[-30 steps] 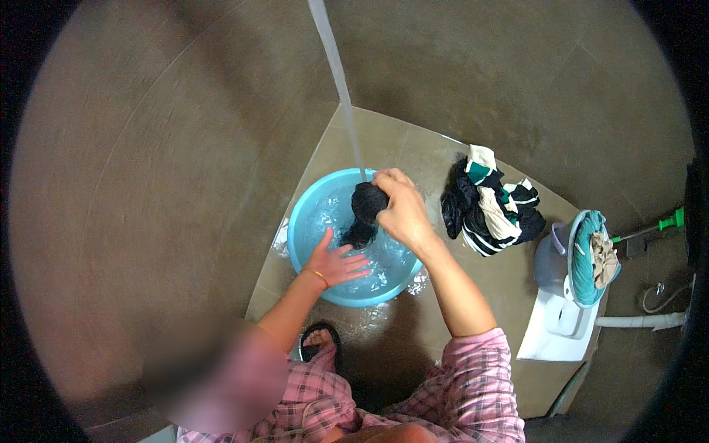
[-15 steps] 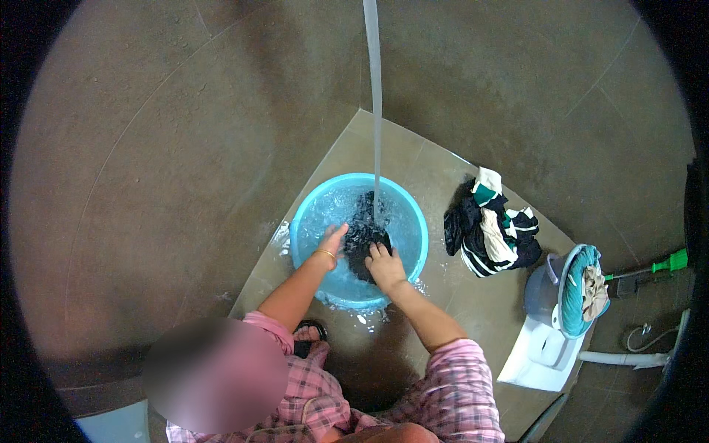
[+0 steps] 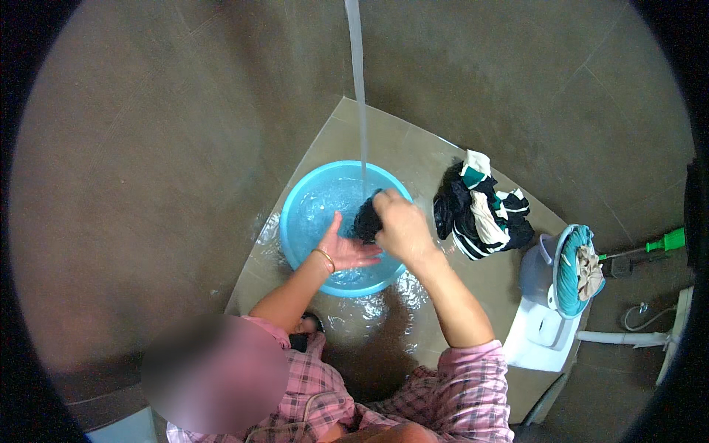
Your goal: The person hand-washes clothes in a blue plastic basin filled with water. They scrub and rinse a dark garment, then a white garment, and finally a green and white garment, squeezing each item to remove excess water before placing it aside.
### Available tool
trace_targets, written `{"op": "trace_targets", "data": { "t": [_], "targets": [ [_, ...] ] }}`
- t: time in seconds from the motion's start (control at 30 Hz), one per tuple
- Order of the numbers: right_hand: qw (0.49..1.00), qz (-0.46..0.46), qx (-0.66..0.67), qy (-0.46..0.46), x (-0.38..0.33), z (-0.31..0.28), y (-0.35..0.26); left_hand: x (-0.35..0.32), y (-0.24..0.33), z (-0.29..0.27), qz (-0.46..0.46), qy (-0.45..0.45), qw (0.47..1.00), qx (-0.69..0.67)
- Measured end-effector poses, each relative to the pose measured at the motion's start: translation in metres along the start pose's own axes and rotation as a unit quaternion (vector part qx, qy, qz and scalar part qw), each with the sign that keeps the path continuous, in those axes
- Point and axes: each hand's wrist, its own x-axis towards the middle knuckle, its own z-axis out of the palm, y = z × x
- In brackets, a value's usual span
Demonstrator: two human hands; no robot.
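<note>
The hands are held over the basin. By the right hand (image 3: 402,225), fingers curled and closed, a black cloth (image 3: 366,221) is gripped at its upper end. The left hand (image 3: 346,247) is opened wide, palm turned up and fingers extended just beside the cloth's lower end; whether the cloth is touched by it cannot be told. A bangle (image 3: 323,258) is worn on the left wrist.

The cloth is hung over the right half of the basin (image 3: 285,235), near the foot of the water stream (image 3: 358,96), which is let fall inside the far rim. The basin is partly filled with water and is set near the far corner of the floor (image 3: 436,317), which is wetted along the basin's near side.

Right of the basin, toward the floor's far right edge, a heap of clothes (image 3: 484,214) in black, white and green is piled. Farther right, a bucket (image 3: 535,275) is topped with teal cloth (image 3: 571,277) and beige cloth (image 3: 589,273). Below it, by the floor's right edge, a white squat pan (image 3: 543,347) is seen.
</note>
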Motion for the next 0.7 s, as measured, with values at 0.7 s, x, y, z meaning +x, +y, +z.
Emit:
{"op": "trace_targets", "data": {
  "t": [0.7],
  "targets": [
    [0.748, 0.180, 0.638, -0.012, -0.014, -0.018, 0.047, -0.034, -0.073, 0.085, 0.137, -0.347, 0.887, 0.271]
  ]
}}
